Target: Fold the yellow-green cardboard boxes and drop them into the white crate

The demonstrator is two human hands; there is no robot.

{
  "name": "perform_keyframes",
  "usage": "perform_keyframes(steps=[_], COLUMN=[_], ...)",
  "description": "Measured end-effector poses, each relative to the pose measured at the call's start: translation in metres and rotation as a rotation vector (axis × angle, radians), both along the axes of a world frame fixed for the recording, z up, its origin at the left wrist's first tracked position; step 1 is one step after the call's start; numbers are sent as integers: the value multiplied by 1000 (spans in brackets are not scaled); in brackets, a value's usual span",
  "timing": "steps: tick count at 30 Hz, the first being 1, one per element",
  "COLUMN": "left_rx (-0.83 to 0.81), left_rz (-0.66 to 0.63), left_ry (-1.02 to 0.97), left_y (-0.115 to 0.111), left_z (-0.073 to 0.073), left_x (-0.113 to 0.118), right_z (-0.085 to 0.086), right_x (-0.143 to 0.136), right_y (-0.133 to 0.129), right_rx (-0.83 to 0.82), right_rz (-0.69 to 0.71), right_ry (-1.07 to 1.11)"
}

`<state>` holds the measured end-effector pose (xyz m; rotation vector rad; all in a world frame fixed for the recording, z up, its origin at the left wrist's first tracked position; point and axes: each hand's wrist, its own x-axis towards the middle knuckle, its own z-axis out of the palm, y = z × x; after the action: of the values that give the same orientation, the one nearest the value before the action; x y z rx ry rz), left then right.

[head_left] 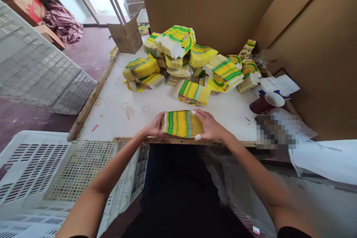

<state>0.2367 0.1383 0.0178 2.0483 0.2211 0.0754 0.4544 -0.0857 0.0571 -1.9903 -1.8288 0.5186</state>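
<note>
Between my two hands, at the table's front edge, is a stack of flat yellow and green cartons. My left hand grips its left end. The fingers of my right hand close on its right end, with white wrapping on two of the fingertips. Just behind lies another carton stack, flat on the white tabletop. Farther back rises a heap of similar stacks, some on top of others. Several rubber bands lie loose to the left of my hands.
A maroon mug lies tipped at the right, near papers and plastic. An open cardboard box stands at the back left corner. White plastic crates are on the floor at left. Cardboard walls rise behind the table.
</note>
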Motion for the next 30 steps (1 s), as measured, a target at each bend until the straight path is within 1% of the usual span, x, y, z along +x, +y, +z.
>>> perform_keyframes(steps=[2,4,7,10,12,15,17,20,24,28,30], left_rx=[-30,-42,-42,-42,-39,-37,-44,-62,-52,-13,27], left_rz=[7,19,36,45,55,58,55,26,-5,32,69], left_ry=[-25,-37,-33,-20,-13,-6,-6,-13,-28,-27,20], left_y=[-3,-5,-6,-6,-6,-6,-5,-4,-1,5,8], left_z=[-1,-1,-1,0,1,2,3,4,4,-1,-3], left_x=[0,1,2,4,5,6,7,7,5,-1,-7], right_z=[12,22,28,21,11,-1,-5,-4,3,10,10], right_x=[-1,-6,-21,-41,-50,-54,-51,-46,-47,-50,-48], right_y=[8,19,38,53,58,61,62,66,70,69,68], right_rx=[-60,-83,-80,-116,-119,-54,0,38,-2,-54,-61], right_rz=[27,54,130,177,157,104,71,57,86,42,26], right_ry=[-118,-211,-275,-297,-315,-308,-275,-234,-248,-239,-223])
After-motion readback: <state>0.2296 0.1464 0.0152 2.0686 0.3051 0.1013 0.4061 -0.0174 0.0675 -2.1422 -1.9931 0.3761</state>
